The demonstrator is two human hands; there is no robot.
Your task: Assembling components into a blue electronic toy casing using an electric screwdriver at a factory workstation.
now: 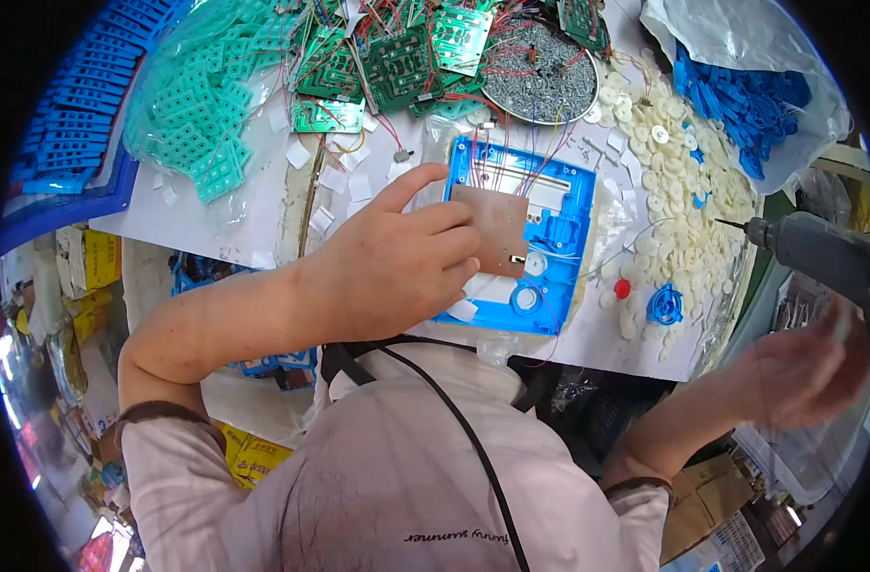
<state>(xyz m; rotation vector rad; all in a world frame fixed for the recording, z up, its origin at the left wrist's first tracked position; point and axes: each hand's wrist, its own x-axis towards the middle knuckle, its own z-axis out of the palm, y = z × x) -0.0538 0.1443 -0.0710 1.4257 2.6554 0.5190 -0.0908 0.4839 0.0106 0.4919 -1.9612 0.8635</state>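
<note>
A blue plastic casing (573,205) lies open on the bench before me, with white strips and red wires inside. Over its left half sits a brown circuit board (497,234), copper-coloured face up. My left hand (397,253) is bent over the board's left edge, fingertips pressed on it, while the index finger reaches to the casing's upper left rim. At the far right, my right hand (807,372) is raised and smeared by motion, just below a grey electric screwdriver (816,253) whose bit points left. Whether it touches the screwdriver cannot be made out.
Green circuit boards (402,67) with wires heap at the back beside a round tray of screws (545,81). White plastic discs (678,181) spread right of the casing, near a blue ring part (665,304). Bags hold green pads (211,114) and blue parts (740,100).
</note>
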